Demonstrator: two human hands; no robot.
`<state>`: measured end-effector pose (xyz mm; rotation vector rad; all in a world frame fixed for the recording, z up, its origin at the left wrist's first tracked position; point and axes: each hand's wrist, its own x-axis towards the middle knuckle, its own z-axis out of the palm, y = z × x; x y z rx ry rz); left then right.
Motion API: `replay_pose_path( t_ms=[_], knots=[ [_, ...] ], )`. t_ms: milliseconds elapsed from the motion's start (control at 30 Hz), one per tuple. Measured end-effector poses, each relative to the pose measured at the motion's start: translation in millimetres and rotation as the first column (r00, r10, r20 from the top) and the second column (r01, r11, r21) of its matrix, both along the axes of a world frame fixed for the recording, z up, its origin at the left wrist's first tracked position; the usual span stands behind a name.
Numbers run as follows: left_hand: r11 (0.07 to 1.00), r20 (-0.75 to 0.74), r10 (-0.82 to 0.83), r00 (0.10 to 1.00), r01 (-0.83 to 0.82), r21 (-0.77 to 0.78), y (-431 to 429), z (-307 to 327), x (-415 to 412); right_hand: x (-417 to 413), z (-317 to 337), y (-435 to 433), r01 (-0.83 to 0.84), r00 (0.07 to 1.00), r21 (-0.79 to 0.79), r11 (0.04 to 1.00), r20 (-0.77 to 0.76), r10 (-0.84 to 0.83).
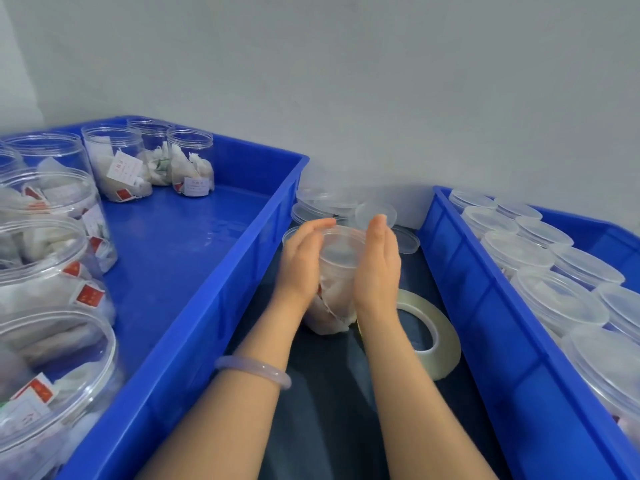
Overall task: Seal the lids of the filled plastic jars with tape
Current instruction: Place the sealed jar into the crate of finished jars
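Right now the filled plastic jar (337, 271) stands on the dark surface (329, 410), long axis nearly upright, lid (341, 240) upward. The left hand (301, 261) and right hand (377, 261) press its sides with flat palms, fingers almost straight; a tape roll (446, 337) lies flat just right of it.

Small packing station, batch work. Left blue crate (221, 306) holds many identical open jars (117, 164) of tagged sachets (121, 171); right blue crate (485, 306) holds rows of lidded jars (554, 299). Dark worktop (329, 410) between them, loose lids (322, 199) heaped at its far edge, tape roll (440, 337). Bare grey wall (346, 81).
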<state>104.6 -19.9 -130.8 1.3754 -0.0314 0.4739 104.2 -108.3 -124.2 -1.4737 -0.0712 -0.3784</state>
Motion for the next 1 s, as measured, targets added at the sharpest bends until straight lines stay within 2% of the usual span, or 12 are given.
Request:
replay_pose_path(
  t_ms=[67,133,167,267,433,467,567,633,700,833,900,1000],
  knots=[
    [0.998,-0.077,-0.069,0.995,0.070,0.011,9.1,4.3,3.2,1.1,-1.1,4.2,0.091,0.994,-0.029,0.995,0.055,-0.089],
    [0.994,-0.112,-0.097,0.989,0.102,0.032,8.0,2.7,2.5,3.3,-2.0,1.9,0.113,0.992,-0.033,0.993,0.064,-0.111],
    [0.997,-0.092,-0.060,0.994,0.064,0.038,2.7,-0.2,1.6,4.1,-2.1,0.6,0.111,0.992,-0.030,0.993,0.062,-0.109],
    [0.982,-0.028,0.188,0.982,-0.188,-0.011,-12.4,-3.3,-2.9,2.2,-0.3,1.8,0.103,0.994,-0.021,0.994,0.044,-0.102],
    [0.975,-0.101,0.217,0.971,-0.220,-0.018,-15.7,18.3,-7.1,-5.6,22.6,-2.1,0.018,0.995,-0.083,0.996,-0.100,-0.026],
    [0.974,-0.076,0.225,0.971,-0.227,-0.018,-18.4,28.0,-10.7,-7.5,31.8,-4.3,0.009,0.997,-0.079,0.997,-0.077,-0.015],
    [0.976,0.107,0.218,0.970,-0.214,-0.047,-36.0,76.6,-24.8,-17.7,82.1,-18.1,0.033,0.987,-0.053,0.998,0.156,-0.025],
    [0.984,0.214,0.134,0.968,-0.106,-0.141,-57.0,114.5,-30.1,-26.3,124.7,-39.7,0.068,0.956,-0.065,0.996,0.290,-0.046],
    [0.990,0.296,0.005,0.955,0.037,-0.136,-85.1,148.7,-32.9,-38.0,162.4,-70.0,0.135,0.925,-0.070,0.988,0.366,-0.101],
    [0.960,0.218,-0.277,0.936,0.276,0.037,-143.5,186.1,-55.2,-73.0,199.1,-141.2,0.320,0.884,-0.113,0.941,0.393,-0.253],
    [0.923,0.161,-0.383,0.910,0.368,0.116,-162.6,185.0,-79.4,-97.0,197.2,-171.9,0.373,0.892,-0.179,0.910,0.340,-0.299],
    [0.823,0.133,-0.517,0.846,0.448,0.349,-182.1,160.1,-119.2,-145.2,173.2,-209.7,0.361,0.922,-0.243,0.900,0.238,-0.306]
  ],
)
